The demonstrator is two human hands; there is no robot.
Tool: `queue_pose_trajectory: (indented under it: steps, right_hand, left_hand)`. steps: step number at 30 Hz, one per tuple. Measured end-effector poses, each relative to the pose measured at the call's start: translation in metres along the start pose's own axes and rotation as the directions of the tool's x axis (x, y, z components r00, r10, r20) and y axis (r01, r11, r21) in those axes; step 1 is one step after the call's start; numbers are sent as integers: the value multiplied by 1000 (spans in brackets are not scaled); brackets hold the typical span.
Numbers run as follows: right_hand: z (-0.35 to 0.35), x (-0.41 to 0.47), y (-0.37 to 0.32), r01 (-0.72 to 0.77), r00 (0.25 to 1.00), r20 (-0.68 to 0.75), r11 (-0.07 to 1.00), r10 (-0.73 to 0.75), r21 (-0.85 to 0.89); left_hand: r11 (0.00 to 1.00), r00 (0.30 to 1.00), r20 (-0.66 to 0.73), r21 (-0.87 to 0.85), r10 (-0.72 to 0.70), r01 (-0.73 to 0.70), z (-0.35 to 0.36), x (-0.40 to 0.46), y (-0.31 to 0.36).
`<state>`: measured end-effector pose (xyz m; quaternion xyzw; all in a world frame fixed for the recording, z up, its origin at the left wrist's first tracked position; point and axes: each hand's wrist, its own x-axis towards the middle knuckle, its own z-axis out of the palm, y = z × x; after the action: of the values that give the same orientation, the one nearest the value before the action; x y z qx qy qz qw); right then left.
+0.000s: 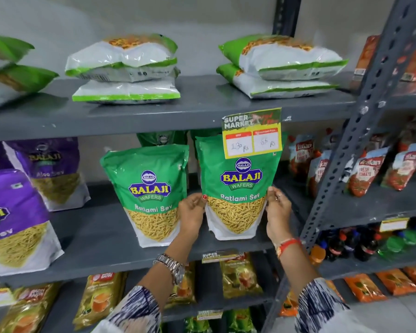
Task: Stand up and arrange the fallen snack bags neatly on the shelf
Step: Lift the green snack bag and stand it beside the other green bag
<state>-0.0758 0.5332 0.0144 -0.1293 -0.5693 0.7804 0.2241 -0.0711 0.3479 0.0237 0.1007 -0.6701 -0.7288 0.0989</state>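
A green Ratlami Sev bag (238,188) stands upright on the middle grey shelf (101,239). My left hand (191,212) grips its left edge and my right hand (277,212) grips its right edge. A second green Ratlami Sev bag (149,193) stands upright just to its left, untouched. More green bags stand behind both. On the upper shelf (154,116), green and white snack bags lie flat in stacks: one stack in the middle (125,68), one at the right (281,66), one at the far left (12,68).
Purple Aloo Sev bags (17,212) stand at the left of the middle shelf. A yellow price tag (252,133) hangs from the upper shelf's edge over the held bag. A perforated grey upright (360,131) stands at the right, with ketchup pouches (365,171) and bottles (360,243) beyond.
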Motion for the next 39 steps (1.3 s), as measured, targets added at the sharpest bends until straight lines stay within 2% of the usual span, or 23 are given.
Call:
queue_pose_trajectory:
  steps: [5,15,17,21,23,25,28,30,31,32,33,35,37,39]
  right_hand:
    - [-2,24,18,-16,999,48,1000,17,-8]
    - [-15,32,35,-68,981,173,994,82,-86]
    - [-16,23,36,-39,990,134,997,48,-72]
    - [-13,-7,36,86,989,-118,995,-92,-52]
    - [-9,-35,37,154,970,-173,983,-170,-99]
    - [2,-67,46,160,981,-94,979,-172,-128]
    - [23,-96,63,200,974,144,963,-175,-179]
    - [42,-106,72,182,947,301,958,-109,-224]
    - [52,-109,74,172,932,354,953,-75,-250]
    - [62,-111,77,164,920,389,948,-47,-274]
    - [71,-111,78,167,911,411,935,-25,-312]
    - [89,-106,81,168,899,438,911,16,-377]
    - [104,-102,81,126,898,435,908,66,-399]
    - [114,-99,81,127,911,409,902,58,-413]
  left_hand:
    - [999,999,46,46,27,-29,12,13,-13]
    - [998,998,-4,44,55,-55,15,18,-35]
    - [994,996,-10,73,84,-83,16,13,-34]
    - [983,985,-12,78,170,-169,11,-13,-29]
    - [966,970,-40,108,241,-235,2,-33,-31]
    - [927,922,-156,189,355,-324,-17,-49,-37]
    - [826,739,-376,329,559,-457,-49,-54,-37]
    - [769,632,-443,432,636,-471,-76,-44,-35]
    - [770,608,-478,462,634,-440,-91,-37,-34]
    - [800,613,-518,450,596,-397,-105,-28,-34]
    - [852,654,-550,392,520,-348,-118,-20,-34]
    - [951,781,-546,226,303,-211,-138,-4,-34]
    - [996,888,-451,40,92,-83,-152,11,-33]
    - [997,948,-317,-81,-23,-2,-159,21,-32]
